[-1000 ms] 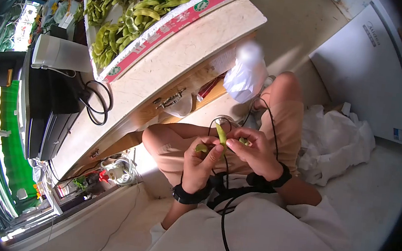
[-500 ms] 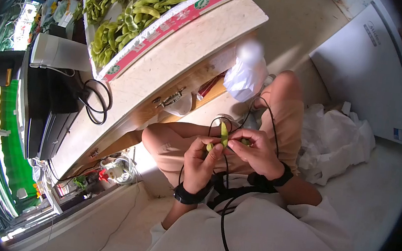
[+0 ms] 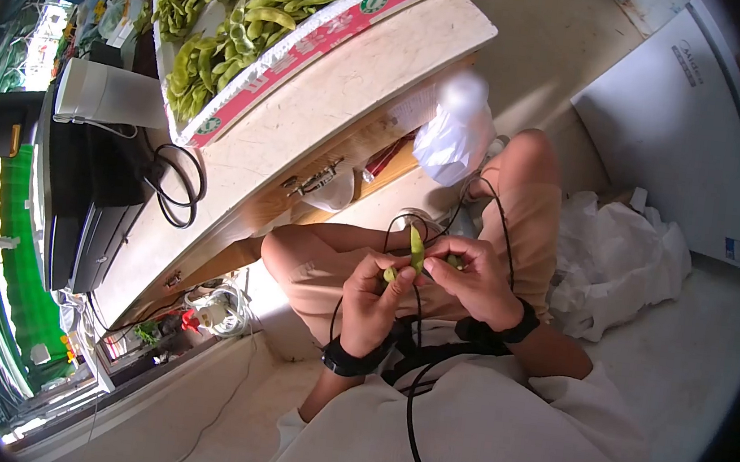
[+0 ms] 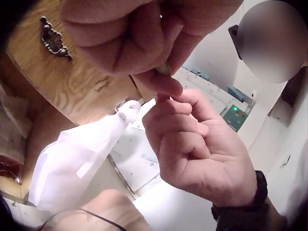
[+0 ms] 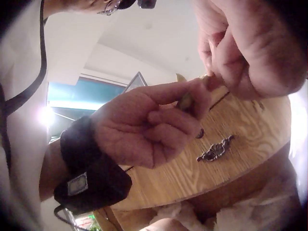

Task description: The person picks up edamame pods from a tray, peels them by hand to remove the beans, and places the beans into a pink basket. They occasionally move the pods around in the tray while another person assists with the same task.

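- The left hand (image 3: 370, 301) and right hand (image 3: 471, 282) pinch one pod (image 3: 417, 250) over the lap, leaving no gap between them. Black cables (image 3: 412, 389) loop close about both wrists.
- Tabletop (image 3: 347, 102): a bare strip runs along its near edge. A box of green pods (image 3: 247, 29) fills the far edge, and a coiled cable (image 3: 178, 186) lies leftward.
- A white bag (image 3: 451, 145) hangs under the near right corner, above the knee.
- Crumpled plastic (image 3: 620, 257) covers the floor right of the thigh.

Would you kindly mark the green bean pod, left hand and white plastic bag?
green bean pod (image 3: 417, 248), head view, mid-length.
left hand (image 3: 370, 301), head view, knuckles.
white plastic bag (image 3: 447, 149), head view, bulging body.
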A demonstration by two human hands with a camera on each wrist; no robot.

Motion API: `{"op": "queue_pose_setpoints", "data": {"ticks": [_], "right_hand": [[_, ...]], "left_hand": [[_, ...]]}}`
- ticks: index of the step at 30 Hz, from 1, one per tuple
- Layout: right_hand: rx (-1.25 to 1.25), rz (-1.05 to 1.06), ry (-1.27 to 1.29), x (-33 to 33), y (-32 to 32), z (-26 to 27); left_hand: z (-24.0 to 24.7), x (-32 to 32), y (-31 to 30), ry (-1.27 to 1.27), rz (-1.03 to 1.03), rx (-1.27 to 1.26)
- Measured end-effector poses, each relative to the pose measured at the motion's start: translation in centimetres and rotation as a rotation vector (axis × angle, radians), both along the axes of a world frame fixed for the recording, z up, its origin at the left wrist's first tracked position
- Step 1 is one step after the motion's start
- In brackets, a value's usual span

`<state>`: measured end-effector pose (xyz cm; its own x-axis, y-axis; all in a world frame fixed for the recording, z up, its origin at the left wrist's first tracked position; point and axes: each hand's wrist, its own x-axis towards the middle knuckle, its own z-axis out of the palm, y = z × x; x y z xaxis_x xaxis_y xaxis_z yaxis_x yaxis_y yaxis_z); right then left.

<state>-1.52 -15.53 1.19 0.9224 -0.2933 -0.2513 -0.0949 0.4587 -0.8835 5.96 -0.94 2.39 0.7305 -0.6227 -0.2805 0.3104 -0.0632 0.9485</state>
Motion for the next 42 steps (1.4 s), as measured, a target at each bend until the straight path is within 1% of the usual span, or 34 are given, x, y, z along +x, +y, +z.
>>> {"op": "queue_pose_setpoints", "data": {"ticks": [2,3,4,5,6,7,8,9,10,12,13,14,15,16,18,22,24,25,27,28,30,31,33,37,39,40,42], "right_hand": [[0.027,0.012,-0.01,-0.1,-0.1,0.0],[0.054,0.025,-0.021,-0.2,-0.1,0.0],[0.054,0.024,-0.021,-0.2,0.0,-0.1],[0.124,0.015,-0.036,-0.2,0.2,-0.3],[0.194,0.006,-0.053,-0.2,0.3,-0.5],[0.194,0.005,-0.053,-0.2,0.4,-0.6],[0.367,0.013,-0.042,-0.2,0.4,-0.7],[0.539,0.021,-0.032,-0.3,0.4,-0.8],[0.538,0.019,-0.033,-0.1,0.4,-0.5],[0.364,-0.05,0.147,0.3,0.3,0.4],[0.363,-0.051,0.147,0.3,0.2,-0.1],[0.081,-0.07,0.082,0.2,0.2,-1.0],[-0.201,-0.087,0.016,0.2,0.1,-1.4],[-0.201,-0.086,0.015,0.2,0.0,-1.2],[-0.317,0.021,0.045,0.2,-0.3,-0.3],[-0.319,0.014,0.012,0.1,-0.2,-0.2],[-0.311,0.01,0.003,0.0,-0.3,-0.1],[-0.311,0.01,0.003,-0.1,-0.3,-0.2],[-0.352,0.045,-0.005,-0.2,-0.3,-0.6],[-0.349,0.045,-0.003,-0.3,-0.1,-0.4],[0.025,0.041,0.039,-0.3,0.1,0.4],[0.025,0.043,0.039,-0.5,0.2,0.2],[0.264,0.082,0.115,-0.8,0.4,-0.2],[0.259,0.105,0.065,-0.6,0.1,0.3],[0.1,0.171,0.075,-0.3,-0.5,1.2],[0.102,0.17,0.076,-0.3,-0.3,0.8],[0.159,0.153,0.009,-0.3,0.1,-0.2]], "left_hand": [[0.2,-0.1,-0.3,0.034,-0.012,-0.086],[0.5,-0.1,-0.3,0.034,-0.014,-0.086],[0.9,0.0,-0.4,0.087,-0.03,-0.087],[1.1,0.0,-0.4,0.14,-0.047,-0.088],[0.8,0.0,-0.3,0.14,-0.047,-0.088],[0.2,0.0,-0.1,0.307,-0.024,-0.196],[-0.1,0.0,-0.1,0.474,-0.002,-0.304],[0.0,0.0,-0.1,0.474,-0.004,-0.305],[0.1,0.0,-0.3,0.455,0.013,-0.284],[0.5,0.1,-0.5,0.437,0.029,-0.261],[0.6,0.1,-0.6,-0.022,-0.024,0.009],[0.9,0.0,-0.6,-0.48,-0.075,0.279],[1.1,0.0,-0.7,-0.638,-0.076,0.364],[1.2,-0.1,-0.6,-0.638,-0.076,0.365],[1.2,-0.4,-0.4,-0.748,-0.1,0.456],[1.5,-0.1,-0.3,-0.75,-0.124,0.453],[2.6,-0.1,-0.6,-0.521,-0.201,0.486],[2.1,-0.1,-0.5,-0.521,-0.201,0.486],[0.8,-0.2,-0.1,-0.272,-0.091,0.254],[0.7,-0.3,0.0,-0.27,-0.092,0.257],[0.8,-0.4,0.0,-0.063,-0.052,0.111],[0.8,-0.4,0.1,-0.064,-0.05,0.112],[0.7,-0.3,0.3,0.048,-0.033,0.085],[0.9,-0.4,0.3,-0.039,-0.021,0.132],[1.3,-0.6,0.0,-0.336,-0.055,0.25],[1.2,-0.6,0.2,-0.334,-0.056,0.252],[0.9,-0.7,0.7,-0.591,-0.193,0.39]]}}
